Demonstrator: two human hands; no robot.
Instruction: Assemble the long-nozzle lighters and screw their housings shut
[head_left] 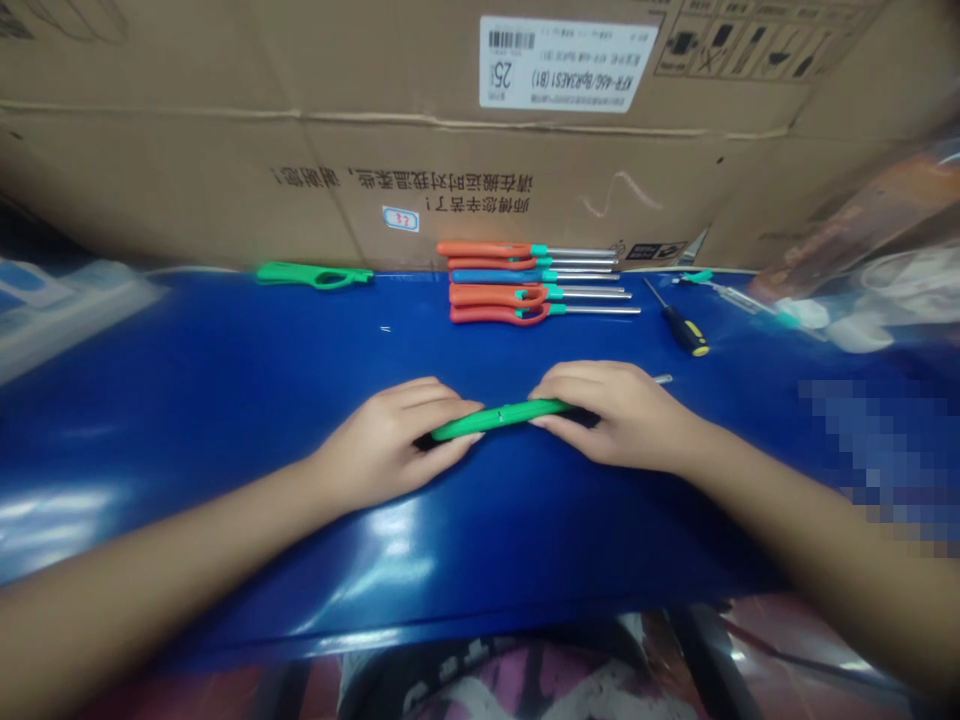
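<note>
Between my two hands is a green long-nosed lighter (504, 415), seen edge-on above the blue table. My left hand (394, 435) pinches its left end between thumb and fingers. My right hand (611, 412) is closed on its right end. A short metal tip (664, 379) shows past the right hand's knuckles; whether it belongs to this lighter is hidden by the hand. Beyond the hands lies a row of several lighters, among them an orange-red lighter (495, 314) and a blue lighter (499, 276), their metal tubes pointing right.
A green lighter casing (311, 275) lies at the back left of the blue table (247, 400). To the right of the row rests a screwdriver (684, 328). A large cardboard box (225, 190) stands along the back. Blurred plastic bags (900, 270) sit at the right.
</note>
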